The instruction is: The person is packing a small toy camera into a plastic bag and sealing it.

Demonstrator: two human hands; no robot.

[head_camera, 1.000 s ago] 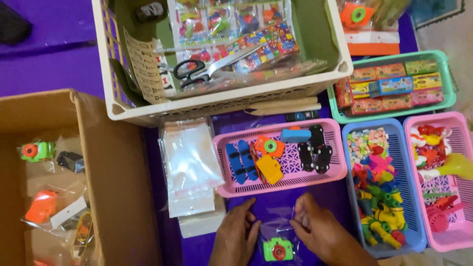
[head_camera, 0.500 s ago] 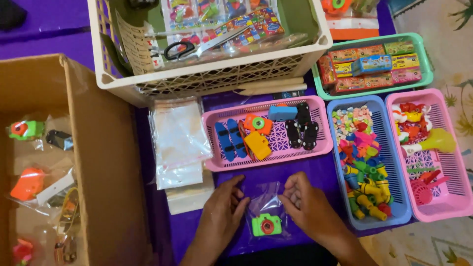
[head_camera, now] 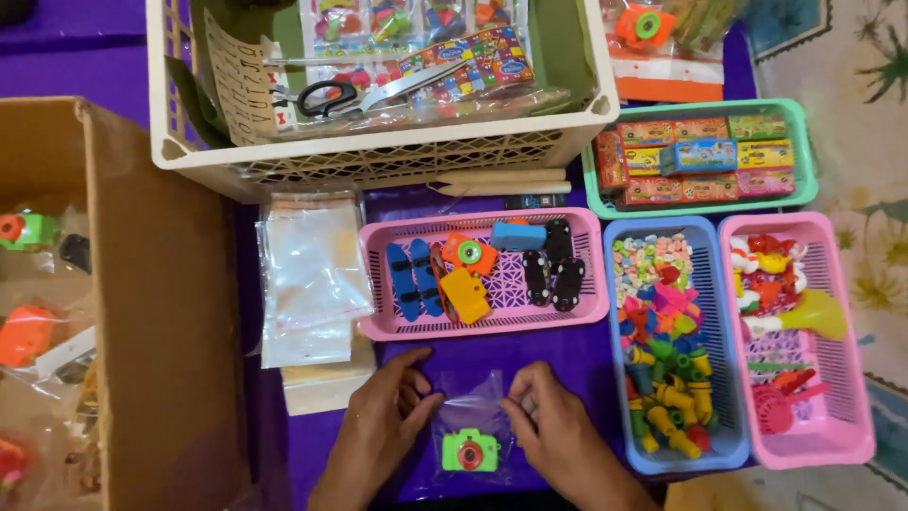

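My left hand and my right hand pinch the two upper corners of a small clear plastic bag on the purple cloth. Inside the bag lies a green toy camera with a red lens. Both hands grip the bag's top edge, fingers closed on it. Just beyond the hands stands a pink tray holding blue, black and orange small toys, among them an orange toy camera.
A stack of clear bags lies left of the pink tray. A cardboard box with bagged toys is at far left. A white basket with scissors sits behind. Blue, pink and green trays stand at right.
The view has shifted, so everything sits slightly lower and to the right in frame. My hands stay on the bag with the green camera, fingers moved to its top corners.
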